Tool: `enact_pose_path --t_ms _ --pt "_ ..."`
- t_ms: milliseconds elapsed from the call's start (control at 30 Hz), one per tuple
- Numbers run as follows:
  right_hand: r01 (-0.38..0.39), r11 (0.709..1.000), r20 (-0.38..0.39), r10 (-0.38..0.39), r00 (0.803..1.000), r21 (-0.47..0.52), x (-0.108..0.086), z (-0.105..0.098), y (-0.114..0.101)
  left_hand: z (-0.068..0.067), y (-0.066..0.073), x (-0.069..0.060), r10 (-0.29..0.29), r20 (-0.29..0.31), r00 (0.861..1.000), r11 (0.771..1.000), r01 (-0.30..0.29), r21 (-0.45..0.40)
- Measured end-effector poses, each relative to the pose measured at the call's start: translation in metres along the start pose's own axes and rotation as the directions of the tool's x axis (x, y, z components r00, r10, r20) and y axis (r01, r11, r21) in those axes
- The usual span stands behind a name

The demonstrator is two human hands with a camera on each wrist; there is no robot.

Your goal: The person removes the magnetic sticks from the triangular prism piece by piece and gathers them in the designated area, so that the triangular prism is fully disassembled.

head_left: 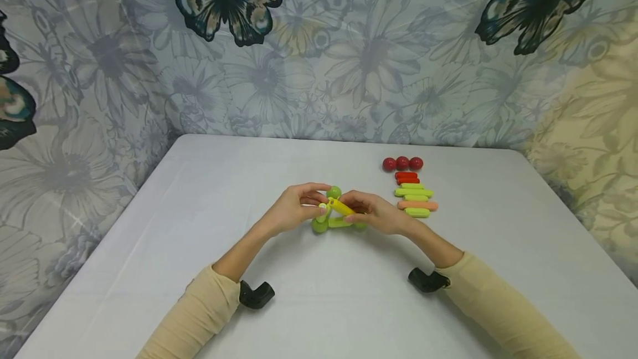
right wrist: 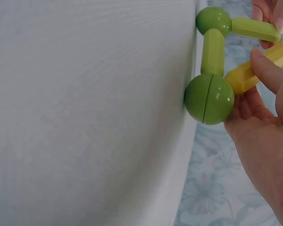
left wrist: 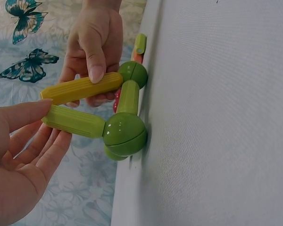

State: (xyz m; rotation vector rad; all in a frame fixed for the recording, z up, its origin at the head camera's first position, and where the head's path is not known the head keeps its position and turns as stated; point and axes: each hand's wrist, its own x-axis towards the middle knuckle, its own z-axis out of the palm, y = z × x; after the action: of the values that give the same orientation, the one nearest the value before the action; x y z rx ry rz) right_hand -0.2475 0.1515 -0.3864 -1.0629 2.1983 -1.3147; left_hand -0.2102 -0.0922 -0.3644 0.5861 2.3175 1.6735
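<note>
My left hand (head_left: 294, 208) pinches a light green ribbed rod (left wrist: 75, 121) between thumb and fingers. That rod rises from a glossy green ball (left wrist: 125, 134) on the table. In my right hand (head_left: 376, 212) is a yellow ribbed rod (left wrist: 85, 88), gripped by thumb and fingers, its lower end against a second green ball (right wrist: 209, 99). A short green rod (right wrist: 212, 52) lies between these two balls. Farther back, another green ball (head_left: 334, 192) shows between the hands. The free ends of the raised rods lean toward each other; whether they touch I cannot tell.
Right of the hands, three red balls (head_left: 402, 163) sit in a row toward the back. Before them lie red rods (head_left: 407, 178), several light green rods (head_left: 413, 192) and an orange rod (head_left: 417, 205). A patterned wall (head_left: 319, 93) stands behind the white table (head_left: 224, 170).
</note>
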Motion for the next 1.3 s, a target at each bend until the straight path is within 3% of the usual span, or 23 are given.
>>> enact_pose_path --t_ms 667,933,1300 --pt "0.034 0.997 0.006 -0.034 0.999 -0.065 -0.0017 0.0009 -0.0005 -0.0007 -0.0003 -0.0007 -0.001 0.001 1.0 1.0 0.001 -0.008" --pt "0.044 0.997 -0.036 -0.046 0.998 -0.064 -0.0009 0.001 0.0008 -0.0004 -0.0024 0.0004 0.005 0.006 1.0 1.0 -0.005 -0.006" --pt "-0.054 0.998 -0.159 0.049 0.986 -0.029 -0.0032 0.0005 -0.0008 0.0003 -0.0005 0.0003 0.007 0.0 1.0 1.0 -0.007 -0.008"
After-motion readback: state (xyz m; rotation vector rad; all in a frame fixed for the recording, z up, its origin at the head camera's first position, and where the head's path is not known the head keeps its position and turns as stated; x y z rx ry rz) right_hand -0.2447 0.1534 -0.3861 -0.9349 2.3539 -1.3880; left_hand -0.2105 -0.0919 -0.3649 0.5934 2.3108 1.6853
